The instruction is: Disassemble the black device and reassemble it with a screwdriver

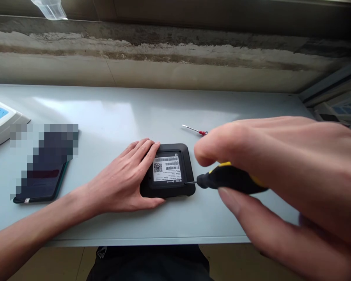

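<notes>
A flat black electronic box (pixel 190 166) with rounded corners lies on the table, its white printed label (pixel 171 168) facing up. My left hand (pixel 124 177) grips it from the left, fingers over the far edge and thumb along the near edge. Close to the camera, my right hand (pixel 292 168) pinches a black and yellow screwdriver (pixel 212 180) between thumb and fingers. The thin shaft points left, and its tip appears to meet the box near the label's lower right corner. Whether it sits in a screw cannot be made out.
Beyond the box lies a small screwdriver with a red collar (pixel 200 132), partly hidden by my right hand. A dark phone (pixel 43 183), partly pixelated, rests at left. A white power strip (pixel 2 125) with blue sockets stands behind it. The grey table (pixel 105 117) ends at a wall.
</notes>
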`<state>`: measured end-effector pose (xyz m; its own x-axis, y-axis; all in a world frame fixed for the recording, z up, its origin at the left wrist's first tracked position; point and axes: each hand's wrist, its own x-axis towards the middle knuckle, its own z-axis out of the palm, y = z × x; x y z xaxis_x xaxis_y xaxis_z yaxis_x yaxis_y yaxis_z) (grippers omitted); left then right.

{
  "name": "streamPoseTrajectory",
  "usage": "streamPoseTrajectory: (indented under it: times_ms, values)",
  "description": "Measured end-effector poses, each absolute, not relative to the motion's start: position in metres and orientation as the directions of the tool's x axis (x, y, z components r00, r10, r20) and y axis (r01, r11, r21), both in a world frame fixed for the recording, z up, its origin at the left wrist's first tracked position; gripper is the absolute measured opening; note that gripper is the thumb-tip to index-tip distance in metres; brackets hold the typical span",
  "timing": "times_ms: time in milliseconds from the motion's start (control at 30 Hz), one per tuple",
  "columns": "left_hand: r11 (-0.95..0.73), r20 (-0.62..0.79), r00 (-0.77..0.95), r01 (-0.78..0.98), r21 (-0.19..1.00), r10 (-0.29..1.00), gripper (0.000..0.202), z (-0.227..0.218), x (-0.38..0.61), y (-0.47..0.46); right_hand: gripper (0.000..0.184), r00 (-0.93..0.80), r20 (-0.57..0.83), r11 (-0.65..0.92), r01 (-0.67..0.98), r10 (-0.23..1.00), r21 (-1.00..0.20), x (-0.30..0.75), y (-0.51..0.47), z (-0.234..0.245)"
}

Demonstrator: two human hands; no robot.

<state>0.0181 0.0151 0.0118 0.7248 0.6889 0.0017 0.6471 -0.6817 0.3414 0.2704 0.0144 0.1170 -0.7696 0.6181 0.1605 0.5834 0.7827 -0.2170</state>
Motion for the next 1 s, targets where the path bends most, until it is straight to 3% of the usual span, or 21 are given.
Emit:
streamPoseTrajectory:
  times_ms: [167, 367, 600, 800, 900, 1000]
  values:
    - [-0.693, 0.024, 0.725, 0.648, 0.317, 0.688, 0.084, 0.011, 0.018, 0.015, 0.032, -0.785, 0.321, 0.847, 0.483, 0.53, -0.221, 0.271, 0.022, 0.115]
    - [-0.698, 0.024, 0.729, 0.646, 0.309, 0.684, 0.09, 0.012, 0.018, 0.015, 0.045, -0.792, 0.216, 0.801, 0.48, 0.571, -0.356, 0.275, 0.026, 0.116]
    - [-0.709, 0.036, 0.734, 0.641, 0.295, 0.678, 0.086, 0.013, 0.018, 0.015, 0.002, -0.749, 0.341, 0.823, 0.525, 0.568, -0.217, 0.273, 0.02, 0.108]
    - [-0.695, 0.03, 0.724, 0.647, 0.313, 0.689, 0.089, 0.01, 0.018, 0.015, 0.021, -0.765, 0.331, 0.832, 0.485, 0.553, -0.269, 0.272, 0.019, 0.115]
    - [-0.698, 0.041, 0.727, 0.641, 0.318, 0.686, 0.092, 0.011, 0.019, 0.015, 0.011, -0.739, 0.339, 0.813, 0.531, 0.582, -0.239, 0.27, 0.02, 0.116]
    - [-0.679, 0.002, 0.722, 0.65, 0.34, 0.692, 0.087, 0.013, 0.019, 0.015, 0.008, -0.779, 0.281, 0.823, 0.488, 0.561, -0.29, 0.272, 0.018, 0.116]
